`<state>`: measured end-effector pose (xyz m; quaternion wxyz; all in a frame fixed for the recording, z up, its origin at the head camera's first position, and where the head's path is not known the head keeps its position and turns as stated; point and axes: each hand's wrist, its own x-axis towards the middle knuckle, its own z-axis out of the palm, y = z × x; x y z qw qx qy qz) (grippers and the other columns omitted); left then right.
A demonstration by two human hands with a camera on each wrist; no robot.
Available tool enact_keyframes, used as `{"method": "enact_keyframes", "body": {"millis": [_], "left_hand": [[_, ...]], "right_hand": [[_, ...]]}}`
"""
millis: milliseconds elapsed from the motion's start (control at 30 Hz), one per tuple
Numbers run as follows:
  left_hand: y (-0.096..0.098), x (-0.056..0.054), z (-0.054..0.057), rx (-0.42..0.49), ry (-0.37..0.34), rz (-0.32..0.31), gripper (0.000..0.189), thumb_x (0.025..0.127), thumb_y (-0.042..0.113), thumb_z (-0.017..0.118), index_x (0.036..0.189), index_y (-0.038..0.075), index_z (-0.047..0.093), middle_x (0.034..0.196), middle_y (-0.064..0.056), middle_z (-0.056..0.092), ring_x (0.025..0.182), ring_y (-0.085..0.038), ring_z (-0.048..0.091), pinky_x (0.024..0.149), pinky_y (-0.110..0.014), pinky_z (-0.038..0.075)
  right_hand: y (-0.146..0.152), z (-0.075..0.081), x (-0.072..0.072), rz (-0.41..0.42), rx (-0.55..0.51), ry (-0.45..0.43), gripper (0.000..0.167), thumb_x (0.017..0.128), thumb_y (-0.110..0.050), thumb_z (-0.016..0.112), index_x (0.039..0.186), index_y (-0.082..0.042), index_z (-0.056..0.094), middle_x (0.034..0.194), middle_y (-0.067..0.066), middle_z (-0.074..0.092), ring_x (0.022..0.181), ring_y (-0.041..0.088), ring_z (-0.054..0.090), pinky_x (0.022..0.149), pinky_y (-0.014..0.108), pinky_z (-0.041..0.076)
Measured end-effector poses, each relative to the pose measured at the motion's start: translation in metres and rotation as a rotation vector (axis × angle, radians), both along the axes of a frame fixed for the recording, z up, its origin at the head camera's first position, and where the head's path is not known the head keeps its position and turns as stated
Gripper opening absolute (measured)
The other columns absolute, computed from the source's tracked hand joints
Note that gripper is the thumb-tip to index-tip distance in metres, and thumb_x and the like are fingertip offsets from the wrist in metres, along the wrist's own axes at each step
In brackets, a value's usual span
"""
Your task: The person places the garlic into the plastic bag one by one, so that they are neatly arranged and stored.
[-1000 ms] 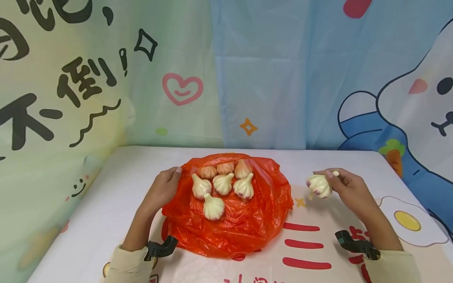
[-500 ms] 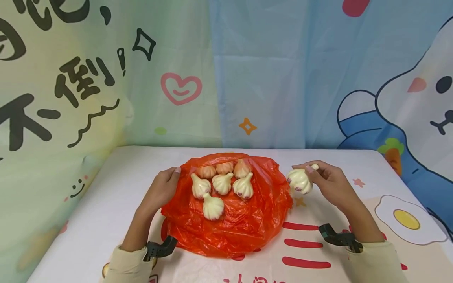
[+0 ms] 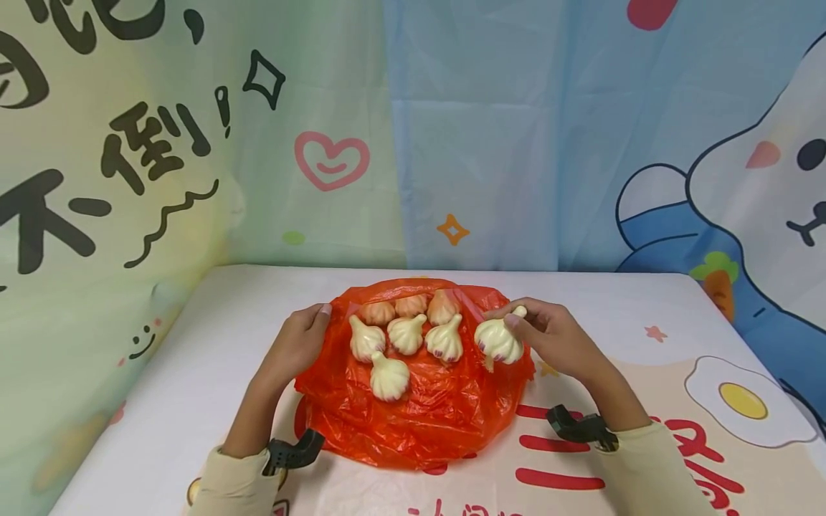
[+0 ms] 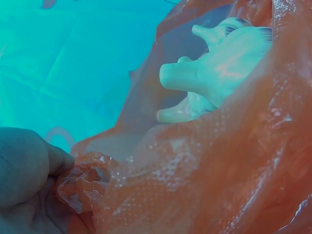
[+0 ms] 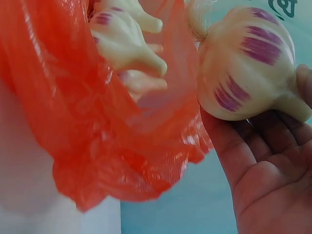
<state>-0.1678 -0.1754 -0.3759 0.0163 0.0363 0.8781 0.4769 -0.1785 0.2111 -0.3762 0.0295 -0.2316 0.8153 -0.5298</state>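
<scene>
A red plastic bag lies on the table with several garlic bulbs in and on it; the rearmost ones show through its film. At its left edge my left hand pinches the bag's rim, and the left wrist view shows the crumpled film between thumb and fingers. Over the bag's right side my right hand holds another garlic bulb by thumb and fingers near its stem. Purple streaks and a tuft of roots mark this held bulb in the right wrist view.
The white table carries a printed mat with red stripes and a fried-egg picture. A printed curtain hangs behind the table's far edge. Dark wrist cameras sit on both wrists.
My right hand has moved left with its garlic bulb, from beside the bag to over the bag's right part. The left hand and the bag have stayed in place.
</scene>
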Motion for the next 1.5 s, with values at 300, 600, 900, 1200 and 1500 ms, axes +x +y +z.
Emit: {"method": "enact_keyframes", "body": {"millis": [300, 600, 900, 1200, 1500], "left_hand": [[0.001, 0.000, 0.000, -0.006, -0.004, 0.003, 0.044, 0.107, 0.034, 0.035, 0.115, 0.000, 0.062, 0.091, -0.016, 0.062, 0.075, -0.026, 0.059, 0.067, -0.034, 0.055], [0.003, 0.002, 0.003, -0.006, -0.015, 0.003, 0.043, 0.107, 0.032, 0.034, 0.118, 0.000, 0.061, 0.094, -0.016, 0.063, 0.077, -0.026, 0.060, 0.069, -0.035, 0.056], [0.001, 0.002, 0.003, -0.004, -0.008, 0.007, 0.044, 0.107, 0.033, 0.035, 0.117, 0.000, 0.062, 0.091, -0.016, 0.062, 0.076, -0.026, 0.059, 0.067, -0.034, 0.055], [0.002, 0.001, 0.003, 0.003, -0.009, 0.008, 0.043, 0.107, 0.033, 0.035, 0.117, 0.001, 0.062, 0.094, -0.015, 0.063, 0.078, -0.026, 0.060, 0.069, -0.035, 0.055], [0.004, 0.001, 0.003, -0.019, -0.014, 0.012, 0.042, 0.107, 0.031, 0.035, 0.113, 0.000, 0.063, 0.089, -0.015, 0.060, 0.075, -0.025, 0.058, 0.068, -0.034, 0.053]], "right_hand": [[-0.020, -0.004, -0.006, 0.077, 0.010, -0.049, 0.022, 0.099, -0.020, 0.057, 0.114, -0.007, 0.068, 0.109, 0.007, 0.067, 0.097, 0.027, 0.061, 0.076, 0.033, 0.055], [-0.043, -0.010, -0.012, 0.194, -0.010, -0.072, 0.023, 0.099, -0.019, 0.057, 0.114, -0.007, 0.069, 0.110, 0.004, 0.069, 0.091, 0.024, 0.064, 0.074, 0.032, 0.055], [-0.062, -0.025, -0.016, 0.264, 0.054, -0.090, 0.017, 0.096, -0.021, 0.063, 0.107, -0.012, 0.073, 0.095, 0.000, 0.070, 0.079, 0.018, 0.060, 0.067, 0.029, 0.052], [-0.074, -0.031, -0.015, 0.289, 0.070, -0.141, 0.022, 0.092, -0.020, 0.068, 0.112, -0.010, 0.073, 0.102, -0.001, 0.070, 0.083, 0.021, 0.061, 0.069, 0.030, 0.052], [-0.080, -0.033, -0.013, 0.283, 0.093, -0.184, 0.021, 0.091, -0.019, 0.070, 0.110, -0.010, 0.073, 0.098, -0.001, 0.070, 0.072, 0.016, 0.053, 0.061, 0.025, 0.046]]}}
